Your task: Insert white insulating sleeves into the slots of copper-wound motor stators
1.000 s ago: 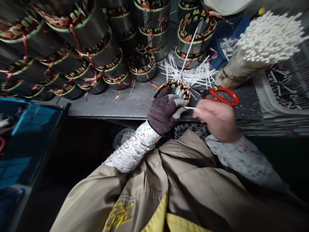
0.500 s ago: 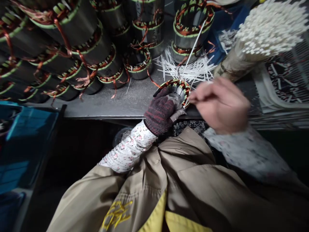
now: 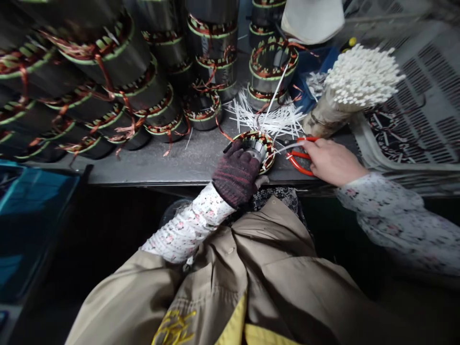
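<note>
My left hand (image 3: 237, 172), in a dark knitted glove, grips the near left side of a small wound stator (image 3: 268, 143) near the bench edge. The stator has copper windings and pale green insulation round its rim. My bare right hand (image 3: 332, 160) is closed at its right. Finger and thumb pinch a thin white strip (image 3: 287, 146), apparently a cable tie, that runs to the stator's rim. Under these fingers lie red-handled scissors or cutters (image 3: 300, 165); I cannot tell whether the hand also grips them. Another white strip (image 3: 276, 91) stands up slanting behind the stator.
Stacked stators (image 3: 132, 72) fill the left and back of the bench (image 3: 151, 165). Loose white strips (image 3: 266, 117) lie behind the held stator. A thick wrapped bundle of white strips (image 3: 359, 81) leans at right, beside a tray (image 3: 413, 160) of scraps. A blue bin (image 3: 323, 60) stands behind.
My right hand has moved right and slightly down, from the stator's rim to the red-handled tool. The left hand still holds the stator. The view has shifted slightly.
</note>
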Demonstrator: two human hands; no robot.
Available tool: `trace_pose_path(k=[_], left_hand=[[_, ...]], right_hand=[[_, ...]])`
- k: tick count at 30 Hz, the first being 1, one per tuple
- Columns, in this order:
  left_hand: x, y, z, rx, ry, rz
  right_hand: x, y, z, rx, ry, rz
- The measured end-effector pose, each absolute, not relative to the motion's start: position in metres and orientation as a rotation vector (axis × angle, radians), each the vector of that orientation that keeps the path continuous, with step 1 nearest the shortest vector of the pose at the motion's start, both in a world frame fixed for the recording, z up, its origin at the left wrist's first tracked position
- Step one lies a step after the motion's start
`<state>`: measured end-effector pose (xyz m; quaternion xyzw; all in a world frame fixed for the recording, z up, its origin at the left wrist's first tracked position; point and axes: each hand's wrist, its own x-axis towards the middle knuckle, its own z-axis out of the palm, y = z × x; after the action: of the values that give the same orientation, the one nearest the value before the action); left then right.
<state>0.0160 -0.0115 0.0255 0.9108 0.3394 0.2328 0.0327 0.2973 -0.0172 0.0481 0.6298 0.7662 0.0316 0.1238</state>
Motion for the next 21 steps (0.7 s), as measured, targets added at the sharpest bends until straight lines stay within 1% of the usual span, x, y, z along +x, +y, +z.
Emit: trace_pose_path(k=[2, 4, 7, 10, 12, 16, 21], left_hand=[[0.016, -0.010, 0.029, 2.888, 1.085, 0.583], [0.011, -0.007, 0.028, 2.929, 1.069, 0.573], [-0.002, -0.001, 0.023, 2.985, 0.919, 0.619], [-0.013, 0.005, 0.018, 3.018, 0.753, 0.661], [-0.016, 0.008, 0.017, 3.030, 0.689, 0.681], [-0.017, 0.010, 0.018, 3.000, 0.644, 0.737], [-0.017, 0.009, 0.018, 2.966, 0.635, 0.732]], right_hand=[[0.289, -0.013, 0.053, 1.855, 2.121, 0.096], [0.280, -0.015, 0.058, 1.924, 2.070, 0.086], [0.272, -0.024, 0.057, 2.045, 2.250, -0.015], [0.263, -0.030, 0.049, 2.062, 2.488, -0.091], [0.253, -0.029, 0.045, 2.028, 2.507, -0.032], [0.237, -0.024, 0.048, 1.994, 2.345, 0.044], [0.254, -0.034, 0.051, 1.997, 2.336, 0.060]])
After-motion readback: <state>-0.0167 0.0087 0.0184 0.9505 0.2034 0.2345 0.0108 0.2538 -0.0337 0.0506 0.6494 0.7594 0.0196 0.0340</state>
